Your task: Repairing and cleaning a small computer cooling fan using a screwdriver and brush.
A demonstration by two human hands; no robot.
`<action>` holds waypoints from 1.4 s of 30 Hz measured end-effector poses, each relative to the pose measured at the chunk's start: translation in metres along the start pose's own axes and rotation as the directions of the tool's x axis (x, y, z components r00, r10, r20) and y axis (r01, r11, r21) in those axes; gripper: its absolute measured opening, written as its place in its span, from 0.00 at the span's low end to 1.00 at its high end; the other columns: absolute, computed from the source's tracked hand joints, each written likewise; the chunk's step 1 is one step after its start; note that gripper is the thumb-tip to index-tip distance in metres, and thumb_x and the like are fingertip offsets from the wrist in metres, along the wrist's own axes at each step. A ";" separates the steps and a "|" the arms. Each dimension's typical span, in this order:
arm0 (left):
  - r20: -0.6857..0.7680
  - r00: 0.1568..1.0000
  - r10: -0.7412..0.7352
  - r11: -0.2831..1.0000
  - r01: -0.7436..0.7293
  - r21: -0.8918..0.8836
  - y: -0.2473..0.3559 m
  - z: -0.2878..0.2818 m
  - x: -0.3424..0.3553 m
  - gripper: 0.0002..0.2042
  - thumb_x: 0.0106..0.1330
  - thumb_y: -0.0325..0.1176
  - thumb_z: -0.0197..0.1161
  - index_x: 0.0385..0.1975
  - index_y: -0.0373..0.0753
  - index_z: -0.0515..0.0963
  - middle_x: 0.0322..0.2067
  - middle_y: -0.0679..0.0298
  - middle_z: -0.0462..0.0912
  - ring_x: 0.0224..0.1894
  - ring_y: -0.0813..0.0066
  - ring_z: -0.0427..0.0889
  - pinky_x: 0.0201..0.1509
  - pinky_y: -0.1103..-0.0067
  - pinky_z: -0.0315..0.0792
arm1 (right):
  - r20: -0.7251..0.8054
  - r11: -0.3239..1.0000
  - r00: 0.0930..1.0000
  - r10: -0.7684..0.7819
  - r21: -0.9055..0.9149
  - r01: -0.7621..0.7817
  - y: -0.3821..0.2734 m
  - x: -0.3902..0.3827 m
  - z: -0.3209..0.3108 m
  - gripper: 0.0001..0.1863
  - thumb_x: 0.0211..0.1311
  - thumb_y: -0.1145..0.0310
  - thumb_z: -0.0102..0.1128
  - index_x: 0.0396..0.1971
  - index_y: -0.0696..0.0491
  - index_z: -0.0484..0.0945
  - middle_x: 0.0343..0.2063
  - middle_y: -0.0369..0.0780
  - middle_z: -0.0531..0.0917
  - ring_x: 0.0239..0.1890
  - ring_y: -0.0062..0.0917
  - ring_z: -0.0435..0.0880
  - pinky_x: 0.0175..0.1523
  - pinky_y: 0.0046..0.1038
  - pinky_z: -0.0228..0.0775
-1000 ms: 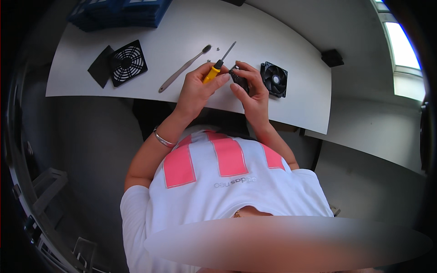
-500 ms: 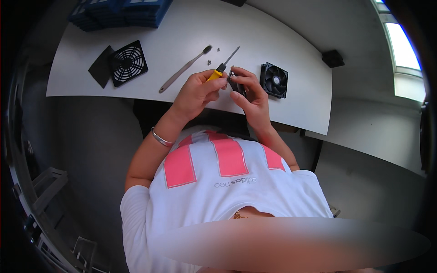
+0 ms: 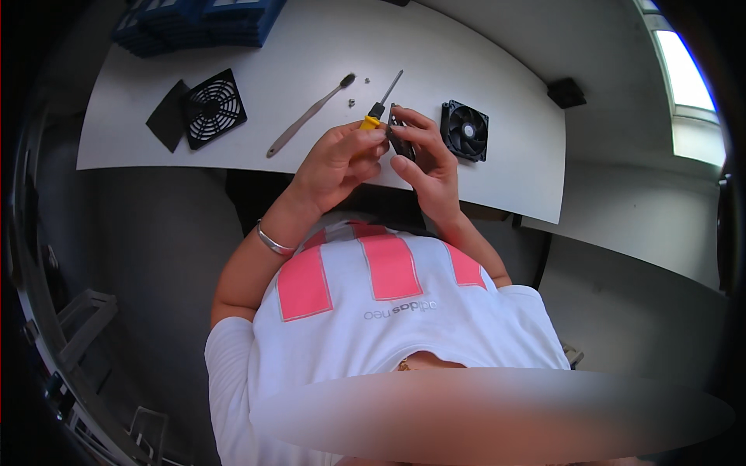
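Yellow-handled screwdriver (image 3: 378, 111) stays gripped in the left hand (image 3: 339, 159); the right hand (image 3: 426, 159) still pinches the small black part (image 3: 399, 138), barely shifted.

Screwdriver (image 3: 378, 107) handle mostly buried in the left hand (image 3: 339, 161) — only a yellow bit and the shaft show. Small dark part (image 3: 401, 140) between both hands, largely covered by the right hand (image 3: 426, 166) fingers; shape can't be told. Tiny specks (image 3: 351, 101) on the bench (image 3: 497, 46) near the brush head — too small to identify. Blue bins (image 3: 210, 17) cut off by the top edge. Lower part of the view blurred out. Dark block (image 3: 566, 92) at the far bench corner unclear.
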State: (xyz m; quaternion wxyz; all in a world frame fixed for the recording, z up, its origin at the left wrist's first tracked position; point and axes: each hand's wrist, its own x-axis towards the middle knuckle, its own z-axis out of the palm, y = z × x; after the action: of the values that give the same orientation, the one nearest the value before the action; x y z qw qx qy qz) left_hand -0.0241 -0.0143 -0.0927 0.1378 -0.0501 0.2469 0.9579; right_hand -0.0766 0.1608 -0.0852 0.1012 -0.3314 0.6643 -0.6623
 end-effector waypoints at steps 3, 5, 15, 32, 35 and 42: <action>-0.008 1.000 0.013 1.000 -0.013 -0.001 -0.001 -0.002 0.002 0.08 0.68 0.34 0.61 0.34 0.36 0.74 0.25 0.71 0.73 0.15 0.91 0.57 0.21 0.88 0.56 | -0.034 0.996 0.997 0.074 0.055 -0.072 -0.004 0.000 0.006 0.19 0.57 0.76 0.67 0.49 0.53 0.80 0.60 0.45 0.71 0.65 0.33 0.69 0.66 0.31 0.61; 0.005 1.000 0.014 1.000 -0.014 -0.008 -0.001 -0.002 0.003 0.08 0.68 0.34 0.62 0.34 0.36 0.74 0.24 0.71 0.72 0.15 0.91 0.57 0.21 0.88 0.56 | -0.130 0.982 0.988 0.085 0.176 -0.061 -0.007 0.000 0.013 0.19 0.57 0.77 0.67 0.50 0.53 0.80 0.60 0.45 0.71 0.64 0.30 0.70 0.66 0.30 0.62; -0.093 0.994 0.062 0.996 -0.056 0.069 -0.002 0.008 0.002 0.09 0.70 0.36 0.60 0.37 0.35 0.76 0.23 0.72 0.71 0.16 0.91 0.57 0.22 0.88 0.56 | -0.069 1.000 0.998 -0.003 -0.020 0.002 0.000 -0.002 0.000 0.19 0.58 0.77 0.67 0.51 0.54 0.79 0.59 0.42 0.72 0.66 0.30 0.68 0.67 0.30 0.60; 0.098 0.892 0.441 0.307 -0.253 0.917 -0.029 -0.006 -0.004 0.16 0.73 0.36 0.58 0.54 0.32 0.76 0.25 0.67 0.75 0.27 0.84 0.71 0.32 0.84 0.68 | -0.195 0.846 0.878 0.437 0.422 -0.327 0.010 0.008 -0.008 0.17 0.65 0.78 0.58 0.54 0.59 0.78 0.45 0.40 0.83 0.47 0.20 0.82 0.52 0.22 0.75; 0.116 0.853 0.510 0.248 -0.275 0.929 -0.025 -0.007 -0.005 0.16 0.73 0.36 0.57 0.53 0.32 0.77 0.25 0.68 0.75 0.27 0.86 0.69 0.31 0.85 0.66 | -0.218 0.850 0.869 0.444 0.408 -0.332 0.009 0.011 -0.016 0.17 0.65 0.77 0.59 0.54 0.60 0.78 0.45 0.40 0.83 0.46 0.19 0.82 0.50 0.21 0.76; 0.048 0.866 0.497 0.362 -0.258 0.896 -0.029 -0.017 0.001 0.15 0.75 0.36 0.55 0.54 0.35 0.76 0.24 0.72 0.71 0.25 0.89 0.65 0.28 0.87 0.61 | -0.140 0.759 0.840 0.525 0.524 -0.387 0.006 0.008 -0.022 0.19 0.67 0.77 0.57 0.57 0.60 0.75 0.47 0.40 0.82 0.45 0.20 0.83 0.50 0.23 0.78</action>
State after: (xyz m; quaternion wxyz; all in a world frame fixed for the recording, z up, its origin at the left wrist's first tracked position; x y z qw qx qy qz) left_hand -0.0161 0.0026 -0.1210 -0.1114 -0.0240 0.7230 0.6814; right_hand -0.0972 0.1728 -0.0862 0.2444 -0.0261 0.5492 -0.7987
